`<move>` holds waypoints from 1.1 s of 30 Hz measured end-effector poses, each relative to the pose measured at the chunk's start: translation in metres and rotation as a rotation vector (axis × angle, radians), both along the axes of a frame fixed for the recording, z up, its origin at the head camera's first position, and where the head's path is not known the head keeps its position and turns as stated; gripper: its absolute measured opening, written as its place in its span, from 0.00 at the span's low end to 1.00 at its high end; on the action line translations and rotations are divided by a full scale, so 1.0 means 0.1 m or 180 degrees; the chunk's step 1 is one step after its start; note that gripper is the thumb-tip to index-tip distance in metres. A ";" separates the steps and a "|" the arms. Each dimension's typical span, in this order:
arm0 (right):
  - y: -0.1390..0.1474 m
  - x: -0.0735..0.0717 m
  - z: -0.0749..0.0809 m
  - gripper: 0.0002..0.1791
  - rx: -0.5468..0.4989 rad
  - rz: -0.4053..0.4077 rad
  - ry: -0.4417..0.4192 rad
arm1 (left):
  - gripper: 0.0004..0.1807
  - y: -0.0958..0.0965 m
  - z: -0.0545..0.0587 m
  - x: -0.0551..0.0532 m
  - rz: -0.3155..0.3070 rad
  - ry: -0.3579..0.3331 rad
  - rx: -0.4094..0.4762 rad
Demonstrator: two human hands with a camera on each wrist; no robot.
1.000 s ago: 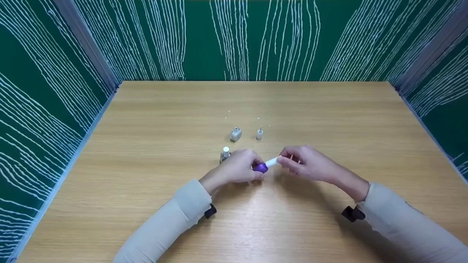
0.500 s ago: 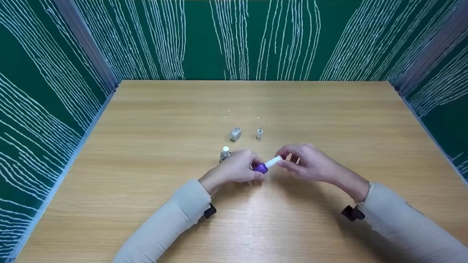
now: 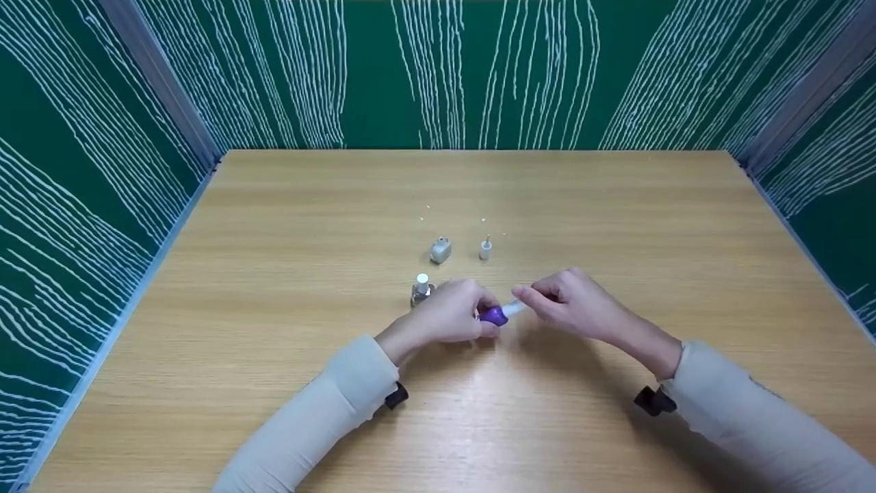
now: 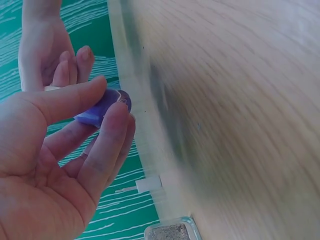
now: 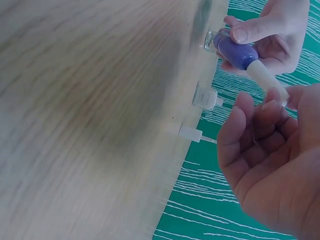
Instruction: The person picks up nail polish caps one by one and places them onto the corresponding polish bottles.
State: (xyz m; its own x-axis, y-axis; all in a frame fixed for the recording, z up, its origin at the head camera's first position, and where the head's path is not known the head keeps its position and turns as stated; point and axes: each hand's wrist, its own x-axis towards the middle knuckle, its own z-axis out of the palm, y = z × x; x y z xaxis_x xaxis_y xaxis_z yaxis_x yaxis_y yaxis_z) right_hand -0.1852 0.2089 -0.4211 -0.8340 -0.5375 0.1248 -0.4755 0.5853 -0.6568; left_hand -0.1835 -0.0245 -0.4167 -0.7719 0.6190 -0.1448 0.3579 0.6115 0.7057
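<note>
My left hand (image 3: 452, 313) grips a purple nail polish bottle (image 3: 494, 315) by its body, just above the table. In the left wrist view, the thumb and fingertips hold the bottle (image 4: 102, 107) from both sides. The bottle's long white cap (image 5: 266, 81) points toward my right hand (image 3: 573, 302), whose thumb and forefinger pinch its end. The other fingers of that hand are curled and hold nothing. The cap sits on the bottle neck. Behind the left hand stands a clear bottle with a white cap (image 3: 422, 290), partly hidden by that hand.
An uncapped pale glittery polish bottle (image 3: 441, 250) stands farther back on the wooden table (image 3: 308, 226). To its right is a white cap with its brush pointing up (image 3: 485, 250). Small white specks lie beyond them. Green walls with white streaks surround the table's back and sides.
The fingers of my right hand have loosened on the cap's end and then closed on it again with a changed hold. The purple bottle and left hand have shifted slightly right.
</note>
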 end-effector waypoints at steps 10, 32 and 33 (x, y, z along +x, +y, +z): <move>0.10 0.02 0.14 0.15 -0.0063 0.0055 -0.0144 | 0.10 -0.02 -0.01 0.00 0.0059 -0.0095 0.0118; 0.09 0.01 0.00 0.15 0.0024 0.0119 0.0195 | 0.11 -0.02 -0.03 -0.02 0.0063 -0.0004 0.0006; 0.08 0.01 -0.01 0.16 0.0021 0.0123 0.0226 | 0.11 -0.02 -0.03 -0.02 0.0058 0.0009 0.0003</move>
State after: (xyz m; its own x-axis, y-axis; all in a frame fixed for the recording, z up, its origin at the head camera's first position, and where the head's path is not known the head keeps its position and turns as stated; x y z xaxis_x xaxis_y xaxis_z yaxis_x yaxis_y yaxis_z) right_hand -0.1842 0.2168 -0.4220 -0.8017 -0.5702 0.1791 -0.5430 0.5698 -0.6168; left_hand -0.1858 -0.0265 -0.4201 -0.7834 0.6050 -0.1422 0.3487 0.6173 0.7053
